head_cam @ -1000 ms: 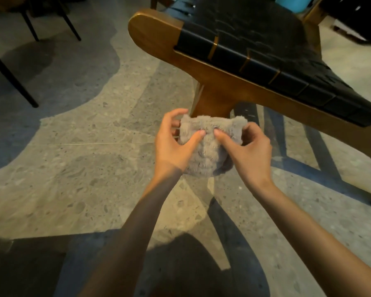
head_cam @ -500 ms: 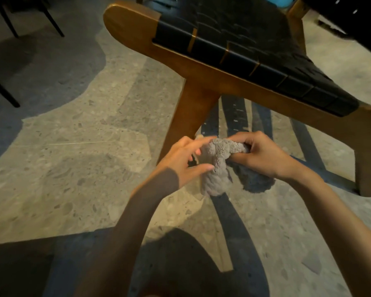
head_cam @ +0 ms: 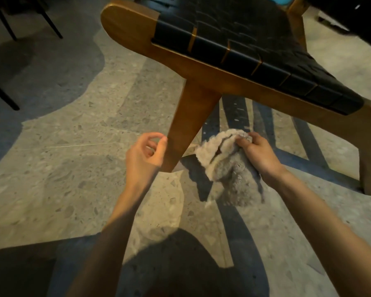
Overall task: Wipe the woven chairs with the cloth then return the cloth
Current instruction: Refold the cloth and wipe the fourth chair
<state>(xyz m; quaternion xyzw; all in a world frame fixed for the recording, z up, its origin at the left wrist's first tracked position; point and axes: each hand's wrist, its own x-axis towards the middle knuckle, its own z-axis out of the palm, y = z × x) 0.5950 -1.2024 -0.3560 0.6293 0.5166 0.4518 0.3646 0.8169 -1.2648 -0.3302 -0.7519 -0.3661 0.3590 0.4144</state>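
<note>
A fluffy grey cloth (head_cam: 225, 166) hangs bunched from my right hand (head_cam: 258, 154), which grips its upper edge below the chair's seat. My left hand (head_cam: 145, 153) is off the cloth, fingers loosely curled and holding nothing, just left of the wooden front leg (head_cam: 191, 123). The woven chair (head_cam: 234, 41) has a black strap seat in a brown wooden frame and fills the upper right of the view.
Speckled stone floor (head_cam: 73, 168) lies all around, crossed by shadows. Thin black legs of other furniture (head_cam: 2, 97) stand at the far left. A second dark woven chair (head_cam: 356, 16) shows at the top right corner.
My left hand has let go of the cloth and moved left of the chair leg. The right hand now holds the cloth alone, and it hangs more spread out.
</note>
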